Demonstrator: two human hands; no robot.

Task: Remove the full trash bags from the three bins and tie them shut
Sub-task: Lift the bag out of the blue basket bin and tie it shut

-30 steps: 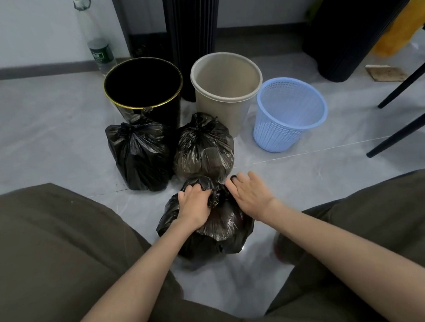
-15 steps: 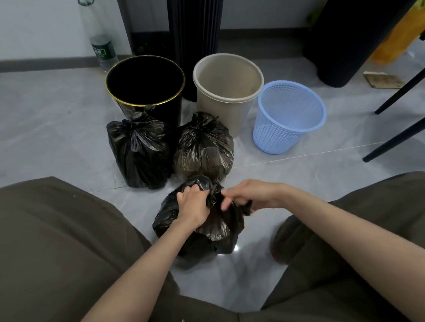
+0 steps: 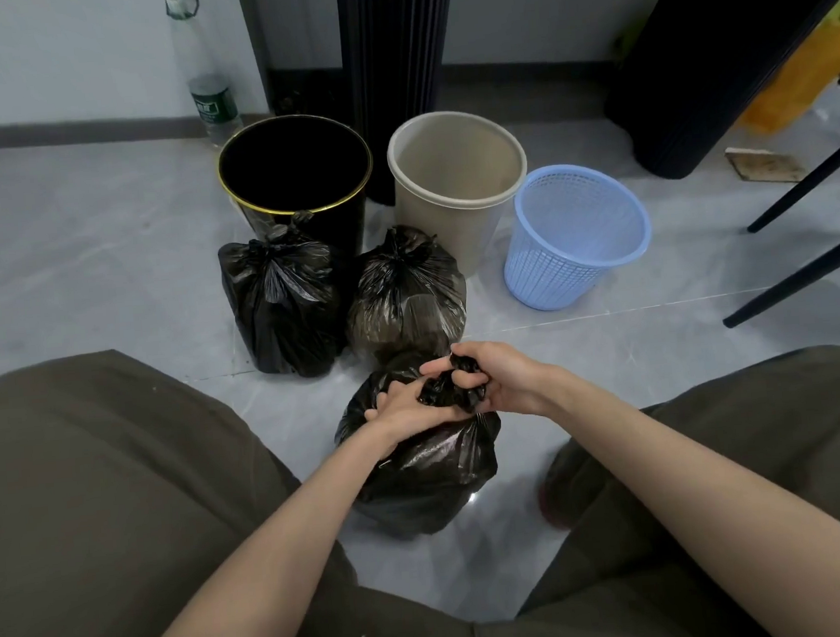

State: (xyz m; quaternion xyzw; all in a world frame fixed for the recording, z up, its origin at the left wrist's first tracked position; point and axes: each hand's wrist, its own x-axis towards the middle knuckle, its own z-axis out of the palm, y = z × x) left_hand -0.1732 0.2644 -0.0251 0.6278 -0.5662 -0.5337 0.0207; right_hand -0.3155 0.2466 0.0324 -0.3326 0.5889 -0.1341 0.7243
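The right hand (image 3: 496, 385), flat a second ago, now grips the bag (image 3: 430, 473) neck; left hand (image 3: 405, 412) seemingly pinches it: final knot underway.

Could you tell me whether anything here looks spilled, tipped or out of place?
Nothing stands out: the gold-rimmed black bin, beige plastic bin and blue mesh basket stand upright, and the grey tiled floor shows no spill.

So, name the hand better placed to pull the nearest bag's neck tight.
Right, probably: the right hand curls its fingers round the twisted neck; the left hand holds the nearest bag below it.
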